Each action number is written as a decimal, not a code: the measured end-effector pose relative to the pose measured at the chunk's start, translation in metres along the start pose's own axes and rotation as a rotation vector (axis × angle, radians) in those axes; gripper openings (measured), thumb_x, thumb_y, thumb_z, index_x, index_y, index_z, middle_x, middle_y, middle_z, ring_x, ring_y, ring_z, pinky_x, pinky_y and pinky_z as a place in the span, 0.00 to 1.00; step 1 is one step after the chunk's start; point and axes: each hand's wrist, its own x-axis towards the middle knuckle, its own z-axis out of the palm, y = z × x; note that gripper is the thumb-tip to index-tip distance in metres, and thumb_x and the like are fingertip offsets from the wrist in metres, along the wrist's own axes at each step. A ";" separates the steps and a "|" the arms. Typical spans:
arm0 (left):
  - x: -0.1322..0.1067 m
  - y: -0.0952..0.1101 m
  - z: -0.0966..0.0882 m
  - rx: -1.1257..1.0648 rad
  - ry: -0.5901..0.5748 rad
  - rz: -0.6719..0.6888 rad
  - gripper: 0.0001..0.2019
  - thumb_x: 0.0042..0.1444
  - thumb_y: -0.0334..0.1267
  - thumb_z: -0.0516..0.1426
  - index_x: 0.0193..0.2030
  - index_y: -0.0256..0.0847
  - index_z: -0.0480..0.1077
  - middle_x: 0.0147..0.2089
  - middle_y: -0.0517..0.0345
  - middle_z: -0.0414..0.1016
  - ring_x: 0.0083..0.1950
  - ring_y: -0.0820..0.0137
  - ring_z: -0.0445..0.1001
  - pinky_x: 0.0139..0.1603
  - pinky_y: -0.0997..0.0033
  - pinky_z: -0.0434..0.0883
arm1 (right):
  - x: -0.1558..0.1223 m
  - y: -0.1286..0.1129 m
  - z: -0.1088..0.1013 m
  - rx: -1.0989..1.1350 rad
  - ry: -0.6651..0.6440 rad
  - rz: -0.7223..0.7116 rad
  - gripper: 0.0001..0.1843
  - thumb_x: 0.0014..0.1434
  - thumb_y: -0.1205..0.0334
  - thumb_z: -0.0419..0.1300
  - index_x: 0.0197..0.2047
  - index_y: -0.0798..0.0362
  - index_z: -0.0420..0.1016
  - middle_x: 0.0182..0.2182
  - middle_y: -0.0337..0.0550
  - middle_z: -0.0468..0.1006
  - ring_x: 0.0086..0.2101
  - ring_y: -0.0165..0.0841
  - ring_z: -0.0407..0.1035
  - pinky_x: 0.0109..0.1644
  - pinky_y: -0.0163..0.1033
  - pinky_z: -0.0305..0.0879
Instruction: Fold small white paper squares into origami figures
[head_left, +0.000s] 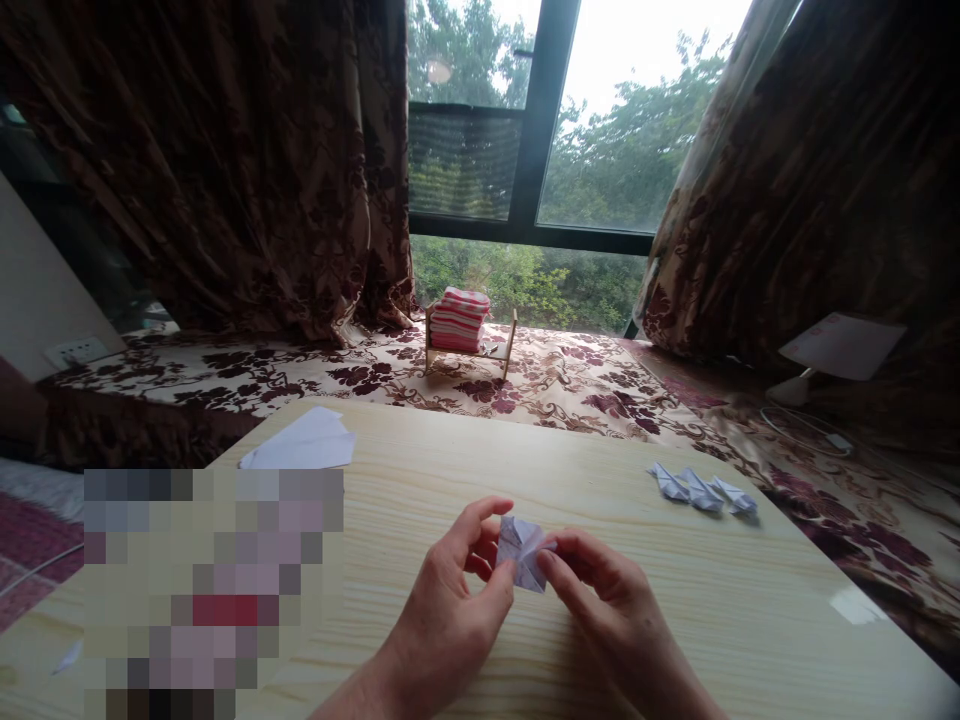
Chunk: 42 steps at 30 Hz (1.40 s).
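Note:
A small folded piece of white paper (521, 553) is held just above the light wooden table (615, 470), near its middle. My left hand (450, 610) pinches the paper's left side between thumb and fingers. My right hand (607, 610) pinches its right side with thumb and forefinger. Both hands are closed on the paper. Three finished small folded paper pieces (703, 490) lie in a row on the table to the right, beyond my right hand.
A white paper sheet (304, 442) lies at the table's far left edge. A blurred patch covers the near left of the table. Behind the table a floral window seat holds a small wooden rack with striped cloth (461, 325). Dark curtains hang on both sides.

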 end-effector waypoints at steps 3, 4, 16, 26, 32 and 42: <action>0.000 -0.002 0.000 -0.026 0.001 -0.002 0.17 0.54 0.35 0.55 0.51 0.40 0.65 0.42 0.52 0.75 0.38 0.68 0.72 0.40 0.70 0.67 | 0.000 0.000 -0.001 -0.006 0.007 0.001 0.14 0.57 0.51 0.58 0.33 0.54 0.76 0.25 0.42 0.74 0.31 0.35 0.70 0.37 0.37 0.69; 0.000 -0.002 0.000 -0.027 0.005 -0.003 0.16 0.55 0.36 0.54 0.51 0.40 0.65 0.42 0.52 0.75 0.39 0.68 0.72 0.40 0.71 0.67 | 0.000 0.000 -0.001 -0.009 0.008 -0.002 0.14 0.57 0.51 0.58 0.33 0.54 0.76 0.25 0.42 0.74 0.31 0.35 0.70 0.37 0.37 0.69; -0.001 0.001 -0.001 0.017 0.003 -0.026 0.08 0.56 0.35 0.52 0.43 0.40 0.65 0.37 0.55 0.74 0.37 0.68 0.71 0.39 0.70 0.67 | -0.001 0.000 0.001 -0.008 0.035 -0.028 0.14 0.58 0.53 0.58 0.33 0.55 0.76 0.26 0.43 0.76 0.28 0.32 0.68 0.32 0.34 0.66; -0.001 -0.001 -0.001 0.009 0.018 -0.043 0.02 0.56 0.35 0.52 0.36 0.40 0.63 0.34 0.58 0.71 0.32 0.72 0.68 0.33 0.73 0.65 | 0.000 -0.003 -0.002 -0.054 0.040 -0.051 0.13 0.59 0.54 0.57 0.35 0.54 0.77 0.25 0.42 0.76 0.26 0.30 0.67 0.30 0.33 0.66; 0.000 0.000 0.001 -0.090 -0.020 -0.092 0.06 0.53 0.34 0.55 0.38 0.40 0.61 0.31 0.61 0.69 0.30 0.75 0.65 0.31 0.75 0.63 | 0.000 0.001 -0.001 -0.048 0.024 -0.062 0.11 0.58 0.55 0.58 0.35 0.54 0.76 0.27 0.43 0.78 0.27 0.32 0.71 0.31 0.33 0.69; 0.003 -0.012 0.003 -0.252 0.000 -0.140 0.20 0.50 0.31 0.57 0.48 0.41 0.54 0.30 0.62 0.71 0.28 0.75 0.65 0.31 0.74 0.62 | -0.004 0.006 0.004 -0.137 0.017 -0.169 0.06 0.59 0.61 0.58 0.37 0.53 0.75 0.26 0.41 0.77 0.29 0.33 0.73 0.31 0.33 0.69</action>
